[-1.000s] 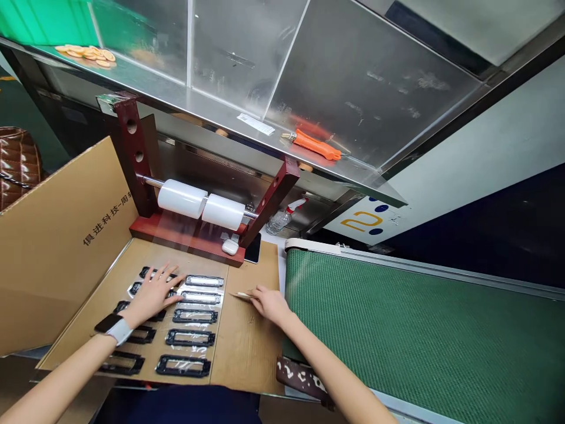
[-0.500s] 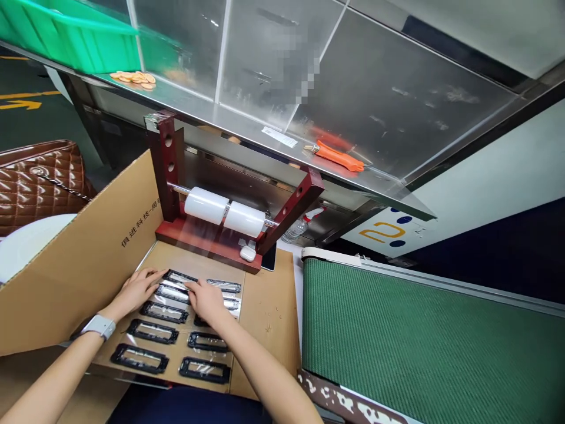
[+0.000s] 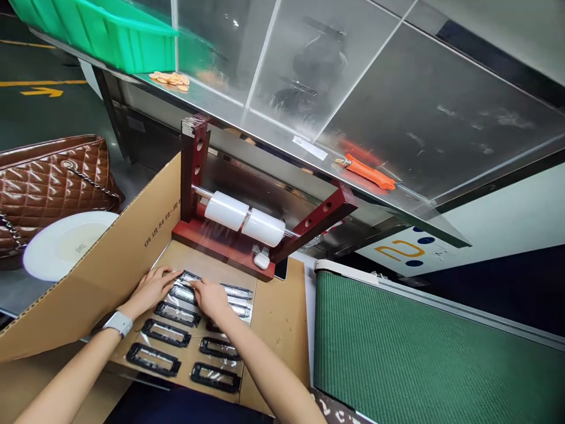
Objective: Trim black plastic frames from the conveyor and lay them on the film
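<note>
Several black rectangular frames lie in two columns on a cardboard sheet, covered with clear film. My left hand rests at the far left end of the rows, fingers curled down onto the top frames. My right hand presses with bent fingers on a frame in the top row, beside the left hand. A watch with a white band sits on my left wrist. Nothing is lifted off the sheet.
A dark red stand holding two white film rolls stands behind the sheet. A cardboard flap rises at left, a green conveyor belt runs at right. A steel shelf above carries an orange tool and green bin. A brown quilted bag sits at left.
My right hand left the bare cardboard at right and moved onto the top row of frames beside my left hand. The view has swung left and down.
</note>
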### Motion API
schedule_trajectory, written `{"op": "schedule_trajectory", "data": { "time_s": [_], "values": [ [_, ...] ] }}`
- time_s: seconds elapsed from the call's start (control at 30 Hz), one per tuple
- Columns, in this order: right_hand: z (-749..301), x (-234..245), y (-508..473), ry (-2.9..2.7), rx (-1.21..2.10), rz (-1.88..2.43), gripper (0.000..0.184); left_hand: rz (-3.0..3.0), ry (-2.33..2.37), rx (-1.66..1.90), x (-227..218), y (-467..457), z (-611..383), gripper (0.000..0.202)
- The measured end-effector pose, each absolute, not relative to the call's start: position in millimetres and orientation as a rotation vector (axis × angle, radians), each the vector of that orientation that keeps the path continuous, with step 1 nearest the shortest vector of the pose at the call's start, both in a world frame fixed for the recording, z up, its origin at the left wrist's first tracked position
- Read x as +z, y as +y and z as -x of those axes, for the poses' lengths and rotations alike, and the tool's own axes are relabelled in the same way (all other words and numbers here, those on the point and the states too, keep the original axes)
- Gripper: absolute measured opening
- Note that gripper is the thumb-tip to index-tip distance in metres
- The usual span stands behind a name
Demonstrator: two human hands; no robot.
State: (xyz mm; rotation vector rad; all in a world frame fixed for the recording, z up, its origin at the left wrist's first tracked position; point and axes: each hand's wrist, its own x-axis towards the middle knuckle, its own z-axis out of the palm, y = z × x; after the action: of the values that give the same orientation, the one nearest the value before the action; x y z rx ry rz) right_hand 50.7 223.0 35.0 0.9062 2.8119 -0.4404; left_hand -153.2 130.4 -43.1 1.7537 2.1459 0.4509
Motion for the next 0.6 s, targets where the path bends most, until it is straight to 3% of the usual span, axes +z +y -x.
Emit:
{"op": "schedule_trajectory", "data": {
  "time_s": [0.6],
  "values": [
    [-148,69,236,2.677,-0.339,-0.969,0.029,-1.729,2.151,0.478,-45,133,157,0.040]
  ]
}}
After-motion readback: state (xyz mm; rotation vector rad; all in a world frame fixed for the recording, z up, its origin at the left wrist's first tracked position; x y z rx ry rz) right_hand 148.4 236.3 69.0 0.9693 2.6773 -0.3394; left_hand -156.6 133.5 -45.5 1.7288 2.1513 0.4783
